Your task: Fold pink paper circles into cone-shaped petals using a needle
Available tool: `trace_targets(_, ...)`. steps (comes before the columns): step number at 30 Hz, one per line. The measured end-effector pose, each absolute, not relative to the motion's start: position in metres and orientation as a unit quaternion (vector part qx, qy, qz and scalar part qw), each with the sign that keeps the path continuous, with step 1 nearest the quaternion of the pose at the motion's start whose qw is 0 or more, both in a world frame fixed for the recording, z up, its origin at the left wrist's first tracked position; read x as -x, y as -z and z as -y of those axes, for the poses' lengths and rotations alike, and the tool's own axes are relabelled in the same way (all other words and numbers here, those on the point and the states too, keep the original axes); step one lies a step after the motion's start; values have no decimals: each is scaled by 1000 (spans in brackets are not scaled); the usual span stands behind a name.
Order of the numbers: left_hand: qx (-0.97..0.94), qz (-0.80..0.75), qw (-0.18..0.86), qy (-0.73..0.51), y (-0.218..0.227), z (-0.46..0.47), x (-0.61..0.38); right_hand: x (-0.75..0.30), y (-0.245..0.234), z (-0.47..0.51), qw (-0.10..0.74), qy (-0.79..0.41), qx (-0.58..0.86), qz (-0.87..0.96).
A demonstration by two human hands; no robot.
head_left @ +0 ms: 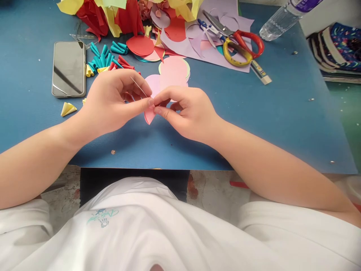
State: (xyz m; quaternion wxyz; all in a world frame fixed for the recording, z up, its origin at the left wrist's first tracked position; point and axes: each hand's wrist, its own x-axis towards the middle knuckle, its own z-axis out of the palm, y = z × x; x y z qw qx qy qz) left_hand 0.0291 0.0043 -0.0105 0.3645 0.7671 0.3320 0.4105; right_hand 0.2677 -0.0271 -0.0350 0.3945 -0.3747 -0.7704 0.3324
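My left hand (113,99) and my right hand (184,111) meet over the blue table (282,120), both pinching a folded pink paper piece (149,114). The fingertips of both hands press together on its upper edge. A thin needle or pin (138,86) rises slanting from the pinch across my left hand's fingers. Just behind the hands lies a stack of pink paper circles (173,71).
A phone (69,67) lies at the left. Rolled teal, red and yellow paper cones (105,58) sit beside it, one yellow cone (67,109) nearer. Scissors (237,39) rest on lilac scraps (203,49). A glue stick (261,72) and a plastic bottle (284,17) are at the right.
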Motion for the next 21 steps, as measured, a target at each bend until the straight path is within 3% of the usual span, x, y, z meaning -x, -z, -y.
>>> trace_targets(10,-770,-354,365,-386,13,-7,-28,-266,32,29,415,-405,414,702)
trace_targets(21,-788,-365,358,-343,7,-7,-26,-266,39,28,408,-409,402,711)
